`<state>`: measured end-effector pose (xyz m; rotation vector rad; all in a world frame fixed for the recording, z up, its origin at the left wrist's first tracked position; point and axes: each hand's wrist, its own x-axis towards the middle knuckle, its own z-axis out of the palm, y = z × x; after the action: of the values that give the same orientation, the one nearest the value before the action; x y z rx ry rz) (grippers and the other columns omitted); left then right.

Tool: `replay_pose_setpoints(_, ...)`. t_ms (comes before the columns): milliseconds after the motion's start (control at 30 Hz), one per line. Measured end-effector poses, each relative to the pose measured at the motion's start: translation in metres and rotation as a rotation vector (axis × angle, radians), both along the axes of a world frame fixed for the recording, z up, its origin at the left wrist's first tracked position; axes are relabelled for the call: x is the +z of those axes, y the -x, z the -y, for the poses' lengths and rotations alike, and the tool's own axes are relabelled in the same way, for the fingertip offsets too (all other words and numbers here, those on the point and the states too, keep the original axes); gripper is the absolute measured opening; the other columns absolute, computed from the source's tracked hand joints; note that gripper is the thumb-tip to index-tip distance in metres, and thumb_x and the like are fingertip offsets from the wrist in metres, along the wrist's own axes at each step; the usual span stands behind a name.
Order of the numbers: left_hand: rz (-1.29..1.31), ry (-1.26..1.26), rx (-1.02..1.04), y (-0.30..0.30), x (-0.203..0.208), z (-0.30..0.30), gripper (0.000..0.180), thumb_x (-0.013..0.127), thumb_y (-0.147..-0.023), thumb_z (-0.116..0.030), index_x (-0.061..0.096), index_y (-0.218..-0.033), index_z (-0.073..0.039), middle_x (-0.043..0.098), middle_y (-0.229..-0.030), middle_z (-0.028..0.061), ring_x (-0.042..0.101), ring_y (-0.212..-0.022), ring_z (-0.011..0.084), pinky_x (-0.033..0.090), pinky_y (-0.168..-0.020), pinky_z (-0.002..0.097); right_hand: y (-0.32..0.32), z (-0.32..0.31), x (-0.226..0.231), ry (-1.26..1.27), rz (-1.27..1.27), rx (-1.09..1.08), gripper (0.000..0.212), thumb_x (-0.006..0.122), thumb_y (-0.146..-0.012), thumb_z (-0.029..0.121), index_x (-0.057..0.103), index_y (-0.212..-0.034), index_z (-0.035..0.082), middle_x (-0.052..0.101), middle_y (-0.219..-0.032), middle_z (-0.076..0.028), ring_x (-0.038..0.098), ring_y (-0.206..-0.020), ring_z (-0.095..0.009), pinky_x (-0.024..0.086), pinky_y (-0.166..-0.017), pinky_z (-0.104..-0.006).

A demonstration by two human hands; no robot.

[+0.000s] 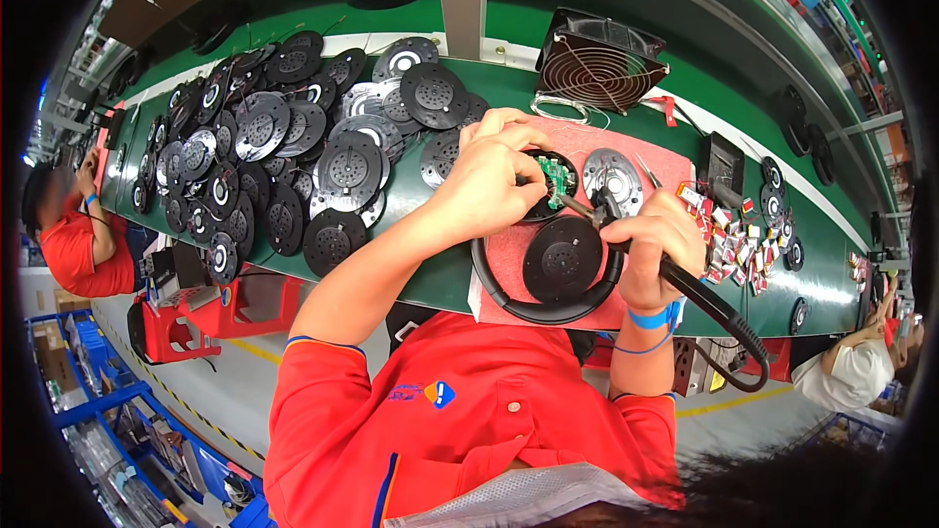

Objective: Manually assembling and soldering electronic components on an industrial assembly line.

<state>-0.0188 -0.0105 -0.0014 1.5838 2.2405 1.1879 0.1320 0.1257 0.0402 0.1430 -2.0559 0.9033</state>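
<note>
My right hand (657,249) grips a soldering iron (675,276) whose black cord loops away to the lower right. Its tip points at a green circuit board (559,179) inside the round black ear cup of a headphone. On the cup's left side my left hand (494,176) has thumb and fingers pinched at the board; what they hold is hidden. The black headband (543,312) curves along the near side of a pink mat (494,305). A black round cover (561,259) lies inside that curve. Beyond the iron sits a silver-and-black speaker disc (613,179).
Many black and silver speaker discs (262,125) are heaped on the green bench to the left. A fan (602,64) stands behind the mat. Small red-and-white wired parts (738,246) lie on the right near a black bin (721,168). Other people sit at both sides.
</note>
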Motion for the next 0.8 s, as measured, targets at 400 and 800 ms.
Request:
replay_pose_setpoints(400, -0.006, -0.013, 0.029, -0.0028, -0.0024, -0.0021, 0.008, 0.067, -0.069, -0.010, 0.073, -0.072, -0.007, 0.064, -0.111, 0.0010, 0.044, -0.121, 0.0298, 0.027, -0.102, 0.0451, 0.0079, 0.0007, -0.0107, -0.015, 0.073, -0.003, 0.031, 0.055, -0.089, 0.019, 0.064, -0.065, 0.001, 0.058, -0.057, -0.005, 0.045, -0.050, -0.017, 0.034, -0.047, -0.0297)
replay_pose_setpoints(800, -0.023, -0.029, 0.043, -0.0045, -0.0047, -0.0027, 0.006, 0.066, -0.069, -0.009, 0.071, -0.067, -0.007, 0.064, -0.111, 0.0007, 0.044, -0.120, 0.0289, 0.027, -0.101, 0.0461, 0.0078, 0.0016, -0.0100, -0.027, 0.094, 0.002, 0.030, 0.055, -0.089, 0.017, 0.063, -0.065, 0.001, 0.059, -0.058, -0.006, 0.044, -0.049, -0.016, 0.033, -0.046, -0.0299)
